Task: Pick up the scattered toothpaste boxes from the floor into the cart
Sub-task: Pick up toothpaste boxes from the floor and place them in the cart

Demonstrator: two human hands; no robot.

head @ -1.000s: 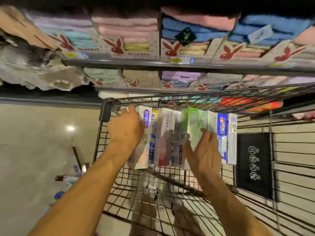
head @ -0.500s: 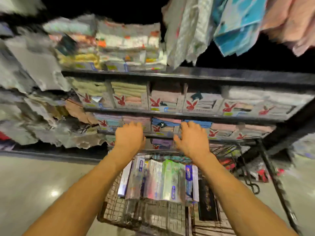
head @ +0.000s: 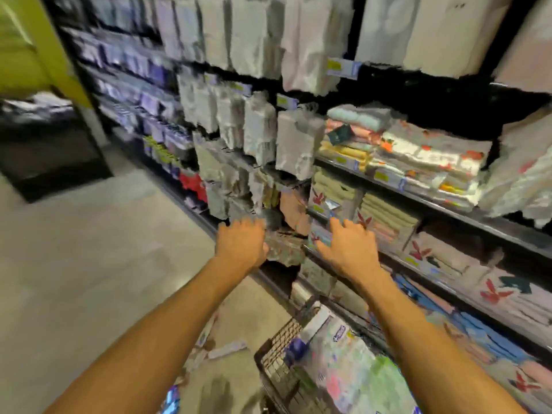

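Filling the wire cart (head: 268, 363) below the right grip (head: 346, 249), most toothpaste boxes (head: 337, 363) look gathered, though scattered boxes (head: 228, 349) lie on the floor (head: 89, 264) under the left grip (head: 240, 246); both grips are slack and empty.

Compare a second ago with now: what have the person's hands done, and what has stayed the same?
Both hands let go of the toothpaste boxes in the cart and rose: left hand and right hand now hover before the towel shelves, visibly holding nothing. The view swung left. Unchanged: those boxes stay in the cart; loose boxes still lie on the floor.
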